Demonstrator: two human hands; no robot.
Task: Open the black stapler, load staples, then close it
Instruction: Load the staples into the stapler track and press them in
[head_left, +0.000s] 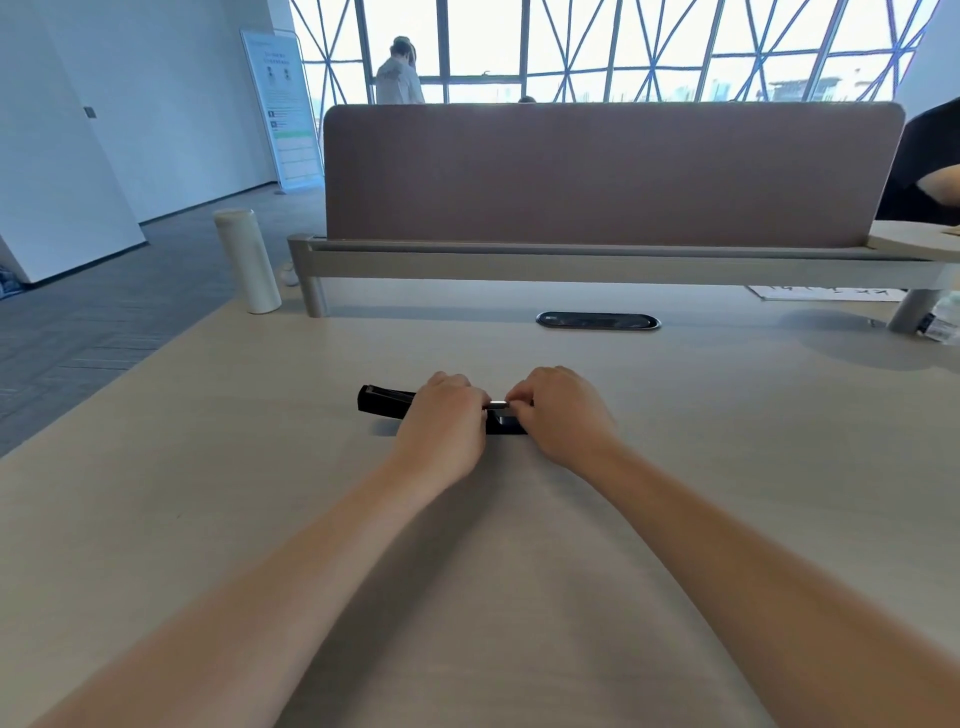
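Pale wooden desk carries a long black plastic stapler, lying flat well in front of the brown fabric divider panel. Left hand closes over the stapler's middle; right hand pinches a thin silver staple strip (partly hidden) just beside it.

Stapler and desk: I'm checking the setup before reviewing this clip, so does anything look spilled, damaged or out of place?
Nothing stands out. The black stapler lies flat on the desk, both hands on it; a silvery strip shows between them.
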